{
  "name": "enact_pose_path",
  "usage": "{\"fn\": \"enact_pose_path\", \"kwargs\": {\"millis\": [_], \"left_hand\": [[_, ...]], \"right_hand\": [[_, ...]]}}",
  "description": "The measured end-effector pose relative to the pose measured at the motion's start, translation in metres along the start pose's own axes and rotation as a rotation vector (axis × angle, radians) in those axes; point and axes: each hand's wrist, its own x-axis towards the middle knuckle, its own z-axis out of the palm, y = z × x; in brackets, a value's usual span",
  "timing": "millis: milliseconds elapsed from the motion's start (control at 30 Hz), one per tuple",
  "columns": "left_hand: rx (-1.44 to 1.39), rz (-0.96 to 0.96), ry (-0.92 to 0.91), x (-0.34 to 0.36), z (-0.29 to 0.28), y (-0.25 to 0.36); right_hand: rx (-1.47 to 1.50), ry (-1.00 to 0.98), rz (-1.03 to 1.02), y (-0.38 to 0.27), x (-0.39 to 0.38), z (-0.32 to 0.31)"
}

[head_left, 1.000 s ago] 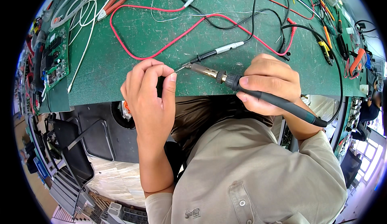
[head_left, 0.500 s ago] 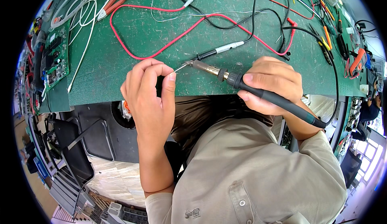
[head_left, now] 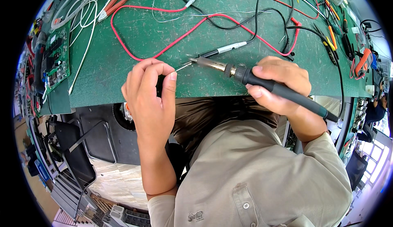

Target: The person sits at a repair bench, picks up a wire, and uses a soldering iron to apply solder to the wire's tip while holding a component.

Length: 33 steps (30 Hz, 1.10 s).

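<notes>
My right hand (head_left: 278, 86) grips the black handle of a soldering iron (head_left: 229, 68), whose metal tip points left. My left hand (head_left: 149, 92) is closed around a small dark part at the near edge of the green mat (head_left: 143, 39). A thin bare wire (head_left: 183, 66) sticks out from my left fingers and meets the iron's tip. Most of what my left hand holds is hidden by the fingers.
Red and black test leads (head_left: 176, 41) loop across the mat, with a probe (head_left: 223, 49) just behind the iron. A green circuit board (head_left: 55, 59) lies far left beside white cables (head_left: 84, 18). Hand tools (head_left: 335, 34) line the right edge. Another person's sleeve (head_left: 374, 110) shows far right.
The soldering iron's tip has shifted slightly up and left, staying at the wire end. My left hand has barely moved.
</notes>
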Motion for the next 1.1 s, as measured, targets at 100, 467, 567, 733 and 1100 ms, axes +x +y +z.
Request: {"fn": "enact_pose_path", "kwargs": {"millis": [100, 467, 567, 733, 1100], "left_hand": [[-0.004, 0.004, -0.010, 0.001, -0.001, 0.000], [-0.005, 0.036, -0.009, 0.002, -0.002, -0.002], [-0.016, 0.028, -0.007, 0.003, -0.002, -0.003], [-0.036, 0.027, -0.017, 0.004, -0.003, -0.003], [-0.029, 0.012, -0.055, 0.006, -0.004, -0.004]], "right_hand": [[0.027, 0.035, 0.135, -0.001, -0.006, -0.004], [0.031, 0.136, 0.137, 0.002, 0.004, -0.003], [0.039, 0.066, 0.195, 0.000, 0.002, -0.002], [0.375, 0.254, 0.364, -0.008, -0.004, 0.015], [0.498, 0.338, 0.455, -0.018, -0.018, 0.017]]}}
